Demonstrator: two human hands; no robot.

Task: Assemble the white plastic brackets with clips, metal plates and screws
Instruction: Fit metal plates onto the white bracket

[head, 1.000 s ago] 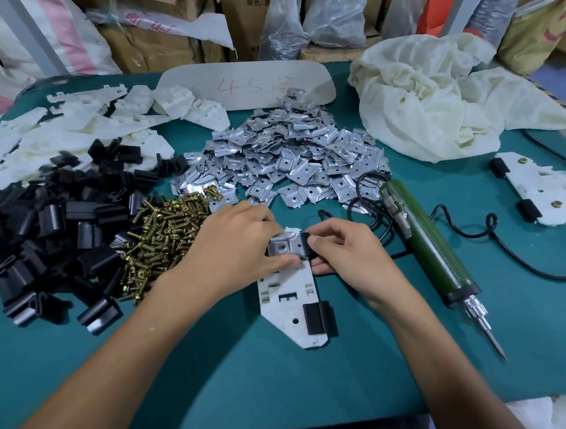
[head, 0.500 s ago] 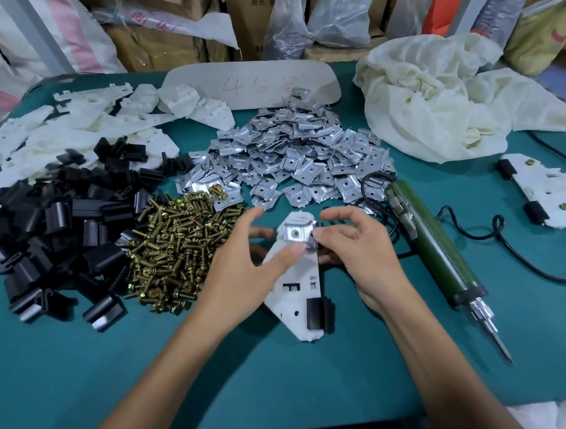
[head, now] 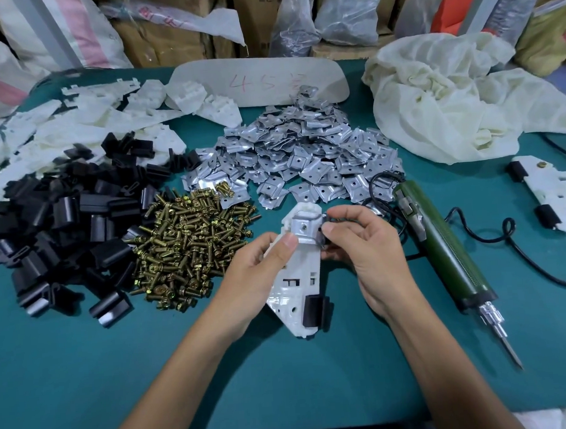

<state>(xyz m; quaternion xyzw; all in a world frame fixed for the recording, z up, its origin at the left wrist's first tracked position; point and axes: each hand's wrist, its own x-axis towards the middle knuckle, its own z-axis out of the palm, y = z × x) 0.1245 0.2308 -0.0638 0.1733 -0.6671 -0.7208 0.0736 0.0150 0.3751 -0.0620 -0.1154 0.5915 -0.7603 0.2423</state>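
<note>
White plastic bracket is held above the teal bench: left hand fingers grip its edge, right hand fingers pinch its top. One black clip and a metal plate are seated; no screw is fitted yet. One finished bracket lies far right.

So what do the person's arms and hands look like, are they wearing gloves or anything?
No gloves. Both the left hand and the right hand are bare, with short, plain nails. The forearms are bare too as far as the picture reaches: no sleeves, watch, rings or bands show. The upper arms are out of view.
</note>
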